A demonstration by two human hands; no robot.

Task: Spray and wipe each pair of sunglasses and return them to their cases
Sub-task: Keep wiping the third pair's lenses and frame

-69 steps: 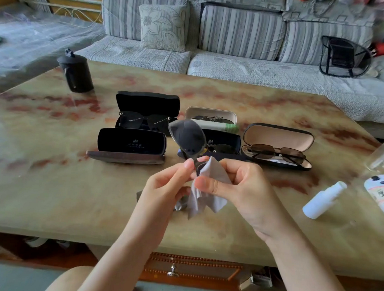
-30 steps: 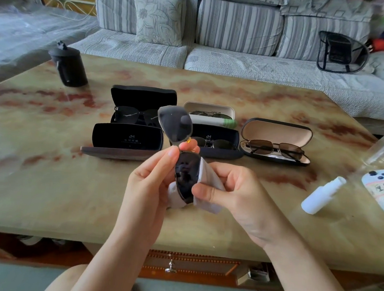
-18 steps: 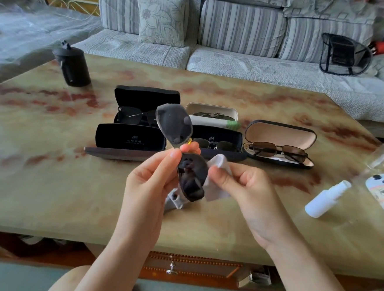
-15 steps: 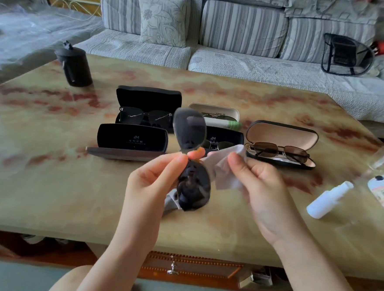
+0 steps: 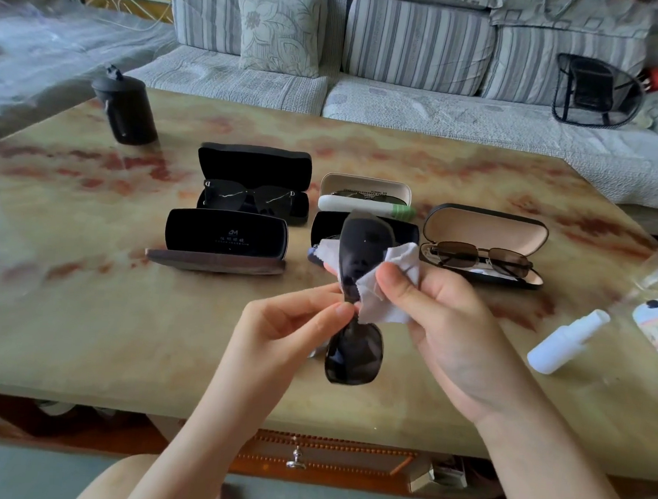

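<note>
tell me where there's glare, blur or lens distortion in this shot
Head view: soft daylight, no hard shadows, pale glare on the glossy marble table at far left. Head view: the wide-angle lens bends the sofa toward the corners. Head view: edges are smeared, while the sunglasses and cleaning cloth at centre are crisp, lenses mirroring dim reflections.

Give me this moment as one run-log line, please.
step: wipe | left hand: pinches sunglasses at bridge | right hand: grips cloth around far lens | spray bottle: lying on table

Sunglasses (image 5: 359, 290) between cloth (image 5: 388, 292) and hands
</note>
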